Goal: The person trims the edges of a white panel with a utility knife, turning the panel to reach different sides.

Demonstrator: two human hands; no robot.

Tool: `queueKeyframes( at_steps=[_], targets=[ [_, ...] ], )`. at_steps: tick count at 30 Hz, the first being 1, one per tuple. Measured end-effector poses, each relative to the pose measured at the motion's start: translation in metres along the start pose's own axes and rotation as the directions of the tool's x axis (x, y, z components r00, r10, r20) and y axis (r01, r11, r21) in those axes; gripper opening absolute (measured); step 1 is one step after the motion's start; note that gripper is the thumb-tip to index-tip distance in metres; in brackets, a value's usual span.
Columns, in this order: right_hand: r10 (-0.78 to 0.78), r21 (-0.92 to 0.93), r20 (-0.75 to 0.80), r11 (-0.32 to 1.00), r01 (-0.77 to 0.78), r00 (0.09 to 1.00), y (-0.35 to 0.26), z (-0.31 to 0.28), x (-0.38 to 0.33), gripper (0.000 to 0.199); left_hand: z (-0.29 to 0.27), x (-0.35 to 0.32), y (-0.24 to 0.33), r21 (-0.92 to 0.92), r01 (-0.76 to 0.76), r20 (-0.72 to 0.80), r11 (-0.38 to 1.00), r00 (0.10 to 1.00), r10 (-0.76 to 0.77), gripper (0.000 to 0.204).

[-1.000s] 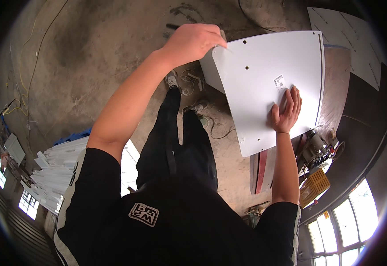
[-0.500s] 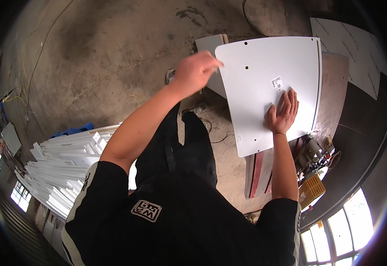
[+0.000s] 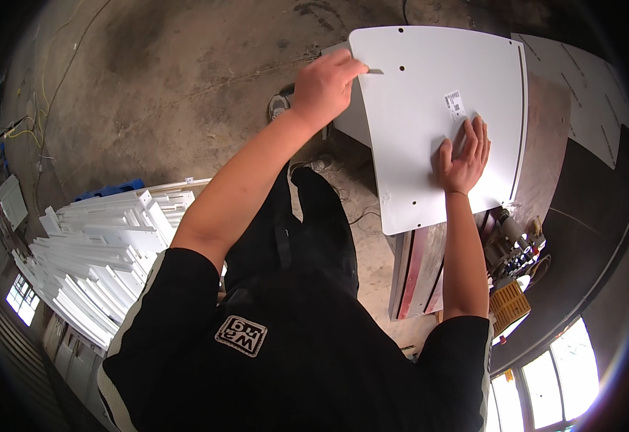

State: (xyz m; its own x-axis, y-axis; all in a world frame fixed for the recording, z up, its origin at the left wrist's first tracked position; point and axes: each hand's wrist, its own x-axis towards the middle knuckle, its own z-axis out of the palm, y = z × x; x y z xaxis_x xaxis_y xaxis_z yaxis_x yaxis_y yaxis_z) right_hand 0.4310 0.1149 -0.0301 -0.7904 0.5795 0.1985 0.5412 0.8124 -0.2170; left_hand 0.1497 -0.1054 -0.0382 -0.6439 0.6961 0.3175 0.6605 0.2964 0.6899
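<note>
A large white panel with small dark holes lies flat ahead of me, a printed label stuck near its middle. My right hand rests on it just below the label, open, fingers spread and palm down. At the panel's far left corner, my left hand is closed, thumb and fingers pinching a thin grey blade-like strip. The strip's tip reaches over the panel's left edge. Its other end is hidden inside the fingers.
Under the panel stands a bench with metal rails. Right of it are a machine part with hoses and a yellow slotted box. Another white sheet lies beyond. A stack of white boards sits at left on the concrete floor.
The view has tilted, so the panel sits higher in the picture. My left hand, blurred before, is sharper, its fingertips slightly over the edge, and the grey strip now shows. My right hand stays on the panel.
</note>
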Motion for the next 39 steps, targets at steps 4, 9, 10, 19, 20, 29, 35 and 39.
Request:
queueKeyframes(
  at_steps=[4,9,10,19,20,29,35,39],
  targets=[
    [0.017,0.003,-0.022,1.000,-0.017,1.000,0.003,0.003,-0.002,0.063,0.008,-0.045,0.035,-0.012,0.028,0.063,1.000,0.998,-0.027,0.023],
    [0.020,0.008,-0.032,1.000,-0.020,0.999,0.003,0.004,-0.002,0.064,0.016,-0.105,0.080,-0.066,0.037,0.144,0.997,0.989,-0.027,0.025],
    [0.023,0.001,-0.041,1.000,-0.023,0.999,0.000,0.004,-0.002,0.062,0.017,-0.119,0.088,-0.050,0.031,0.182,0.998,0.983,-0.021,0.023],
    [0.053,0.000,-0.045,0.999,-0.053,0.998,0.000,0.006,-0.003,0.061,0.038,-0.257,0.176,-0.200,-0.110,0.482,0.974,0.854,0.196,0.019],
    [0.047,0.009,-0.036,0.999,-0.047,0.998,-0.004,0.007,-0.001,0.061,0.049,-0.297,0.177,-0.207,-0.232,0.742,0.951,0.596,0.307,0.019],
    [0.061,-0.026,-0.032,0.998,-0.061,0.998,0.003,0.000,-0.007,0.060,0.009,-0.085,0.013,-0.356,0.282,-0.142,0.891,0.926,-0.350,0.020],
    [0.030,-0.024,-0.048,0.999,-0.031,0.998,0.004,0.005,-0.005,0.059,-0.011,0.050,-0.058,-0.096,0.062,-0.059,0.993,0.996,-0.068,0.021],
    [0.029,-0.024,-0.055,0.999,-0.030,0.998,0.006,0.005,-0.006,0.060,-0.003,0.045,-0.041,0.001,-0.015,-0.047,1.000,0.999,0.015,0.019]
  ],
)
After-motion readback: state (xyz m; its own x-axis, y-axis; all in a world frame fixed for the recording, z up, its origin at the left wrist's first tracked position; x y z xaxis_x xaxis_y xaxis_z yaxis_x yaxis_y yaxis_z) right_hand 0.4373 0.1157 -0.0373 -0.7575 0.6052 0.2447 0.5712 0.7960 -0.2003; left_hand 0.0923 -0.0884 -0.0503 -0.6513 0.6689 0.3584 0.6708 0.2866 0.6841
